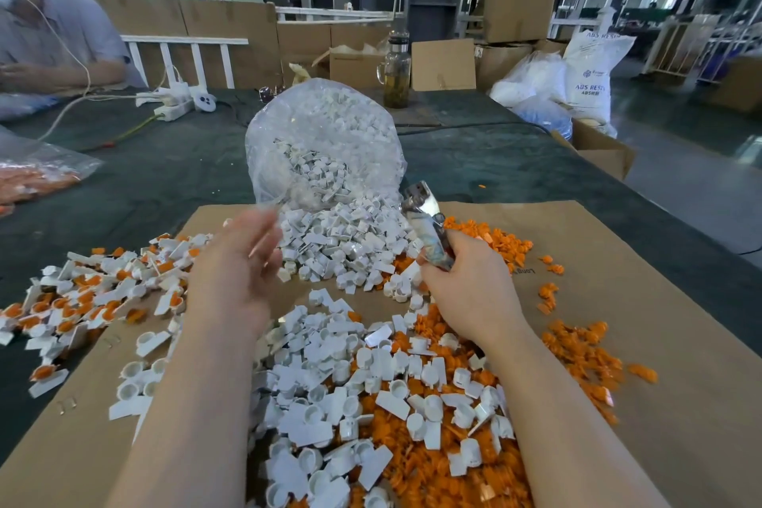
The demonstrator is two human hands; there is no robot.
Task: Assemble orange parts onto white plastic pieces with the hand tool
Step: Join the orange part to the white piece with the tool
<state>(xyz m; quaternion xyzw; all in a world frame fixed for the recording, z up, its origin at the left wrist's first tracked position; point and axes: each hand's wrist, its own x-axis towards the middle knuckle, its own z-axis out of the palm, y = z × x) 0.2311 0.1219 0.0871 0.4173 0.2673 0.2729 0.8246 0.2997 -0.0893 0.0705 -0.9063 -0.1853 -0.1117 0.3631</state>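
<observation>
My right hand grips the shiny metal hand tool by its handle, the tool's head pointing up toward the bag. My left hand hovers blurred above the cardboard with straight fingers, holding nothing, near the mouth of a clear plastic bag full of white plastic pieces. White pieces spill from the bag onto the brown cardboard sheet. More white pieces lie between my forearms, mixed with loose orange parts. Assembled white pieces with orange inserts are heaped at the left.
A second bag of orange parts lies at the far left. Another person sits at the back left beside a white power strip. A glass bottle stands behind the bag. Cardboard boxes and white sacks crowd the right side.
</observation>
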